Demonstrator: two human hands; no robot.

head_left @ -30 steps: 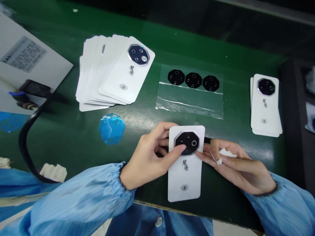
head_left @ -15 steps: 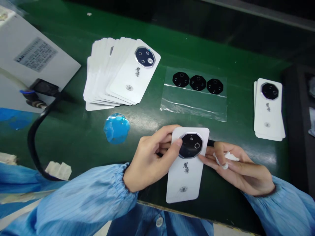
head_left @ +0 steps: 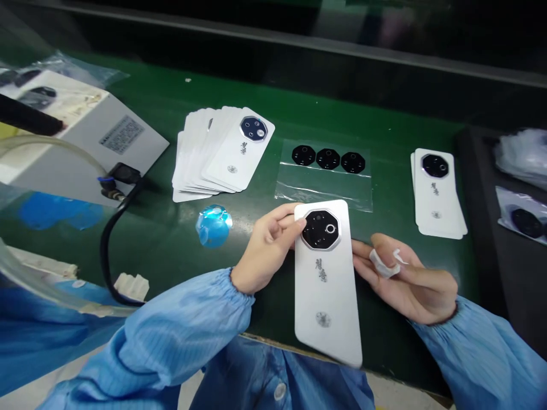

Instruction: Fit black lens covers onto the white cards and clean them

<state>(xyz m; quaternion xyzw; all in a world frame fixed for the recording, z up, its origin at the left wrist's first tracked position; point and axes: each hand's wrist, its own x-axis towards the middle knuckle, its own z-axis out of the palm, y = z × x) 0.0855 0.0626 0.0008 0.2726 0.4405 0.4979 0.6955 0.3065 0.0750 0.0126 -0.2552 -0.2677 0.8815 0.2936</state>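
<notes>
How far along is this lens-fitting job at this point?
Apparently done: small stack at right, black lenses fitted. In hand: left hand holds back cover, lens seated; right hand pinches white scrap. Left: fanned stack, three loose lenses on film.

Bearings taken from frame centre. Green bench mat (head_left: 171, 102) underlies everything.
- 10 o'clock: fanned stack of white covers (head_left: 213, 162).
- 2 o'clock: clear film sheet (head_left: 325, 188) bearing three black octagonal lenses (head_left: 328, 159) in a row.
- 3 o'clock: smaller cover stack (head_left: 438, 196).
- 9 o'clock, near: crumpled blue film (head_left: 213, 226).
- 10 o'clock, farther out: grey labelled box (head_left: 85, 142) with black cable (head_left: 106, 250).
</notes>
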